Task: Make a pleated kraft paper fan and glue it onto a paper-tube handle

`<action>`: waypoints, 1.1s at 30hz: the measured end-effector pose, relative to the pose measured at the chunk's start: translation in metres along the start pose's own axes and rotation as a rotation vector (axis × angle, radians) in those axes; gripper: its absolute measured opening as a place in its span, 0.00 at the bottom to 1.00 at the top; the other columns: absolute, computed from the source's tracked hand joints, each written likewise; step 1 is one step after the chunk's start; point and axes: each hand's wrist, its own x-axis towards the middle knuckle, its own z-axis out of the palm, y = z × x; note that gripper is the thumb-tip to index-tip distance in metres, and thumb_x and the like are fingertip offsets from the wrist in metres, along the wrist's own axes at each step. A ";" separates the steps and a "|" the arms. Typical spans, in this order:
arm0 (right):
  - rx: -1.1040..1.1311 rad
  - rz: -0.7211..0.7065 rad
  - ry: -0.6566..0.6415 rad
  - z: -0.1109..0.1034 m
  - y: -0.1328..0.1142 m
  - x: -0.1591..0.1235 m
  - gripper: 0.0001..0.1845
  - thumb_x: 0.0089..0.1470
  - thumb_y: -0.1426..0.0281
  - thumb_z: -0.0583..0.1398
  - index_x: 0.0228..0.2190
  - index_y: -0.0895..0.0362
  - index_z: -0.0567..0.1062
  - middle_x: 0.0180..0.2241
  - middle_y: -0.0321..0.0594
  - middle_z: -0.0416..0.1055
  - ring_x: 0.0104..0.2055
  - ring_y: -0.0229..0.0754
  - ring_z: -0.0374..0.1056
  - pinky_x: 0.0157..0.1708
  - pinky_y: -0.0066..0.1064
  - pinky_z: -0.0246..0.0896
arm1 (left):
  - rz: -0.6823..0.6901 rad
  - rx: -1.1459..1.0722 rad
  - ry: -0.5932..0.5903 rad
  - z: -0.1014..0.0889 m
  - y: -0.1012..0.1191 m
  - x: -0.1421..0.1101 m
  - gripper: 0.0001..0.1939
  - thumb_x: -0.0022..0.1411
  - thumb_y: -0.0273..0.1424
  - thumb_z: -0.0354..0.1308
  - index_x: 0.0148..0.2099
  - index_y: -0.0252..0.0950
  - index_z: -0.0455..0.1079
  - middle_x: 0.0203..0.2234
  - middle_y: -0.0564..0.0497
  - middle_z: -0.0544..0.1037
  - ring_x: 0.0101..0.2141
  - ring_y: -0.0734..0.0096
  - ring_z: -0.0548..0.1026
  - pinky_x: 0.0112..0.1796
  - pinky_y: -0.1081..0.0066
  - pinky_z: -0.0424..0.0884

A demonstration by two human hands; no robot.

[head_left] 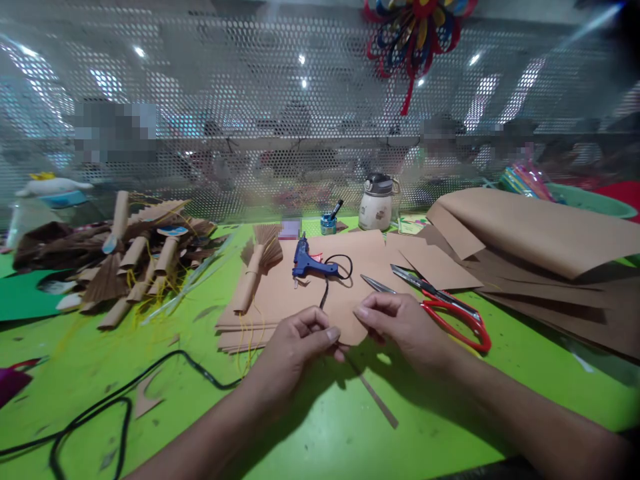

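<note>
Between my two hands is a small piece of brown kraft paper [353, 325]. My left hand [307, 340] pinches its left edge with the thumb on top, and my right hand [395, 323] grips its right edge between thumb and fingers. Just beyond them a blue hot glue gun [313, 265] rests on stacked brown paper sheets [370, 245]. Red-handled scissors [457, 325] lie beside my right hand, with a utility knife [435, 291] across them. A rolled paper tube with a pleated fan end [254, 270] lies on the stack's left side.
Finished-looking paper rolls with yellow strings [137, 260] are heaped at left. A black cable [165, 357] crosses the green table [200, 427]. Behind stand a white bottle [376, 208] and a small blue jar [329, 225]. Large brown sheets [540, 230] cover the right. A perforated metal screen [250, 87] closes the back.
</note>
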 end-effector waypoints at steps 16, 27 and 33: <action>-0.123 0.002 0.021 0.015 0.005 -0.009 0.13 0.50 0.63 0.61 0.22 0.60 0.71 0.21 0.34 0.65 0.25 0.34 0.58 0.25 0.28 0.55 | -0.021 0.208 0.012 0.002 -0.008 0.002 0.11 0.55 0.35 0.63 0.30 0.30 0.70 0.19 0.54 0.68 0.20 0.82 0.59 0.23 0.77 0.52; -0.101 0.048 -0.022 0.010 0.010 -0.001 0.16 0.52 0.60 0.60 0.22 0.61 0.70 0.17 0.31 0.60 0.20 0.31 0.53 0.21 0.27 0.48 | -0.017 0.258 0.084 0.002 -0.004 0.003 0.20 0.63 0.41 0.50 0.26 0.32 0.70 0.18 0.50 0.71 0.20 0.76 0.65 0.23 0.76 0.60; -0.102 0.058 -0.008 0.006 0.015 0.005 0.17 0.52 0.60 0.59 0.21 0.60 0.68 0.16 0.31 0.60 0.18 0.31 0.54 0.19 0.26 0.48 | 0.051 0.269 0.131 0.000 -0.003 0.003 0.24 0.64 0.43 0.47 0.28 0.30 0.71 0.19 0.46 0.74 0.20 0.73 0.68 0.25 0.74 0.64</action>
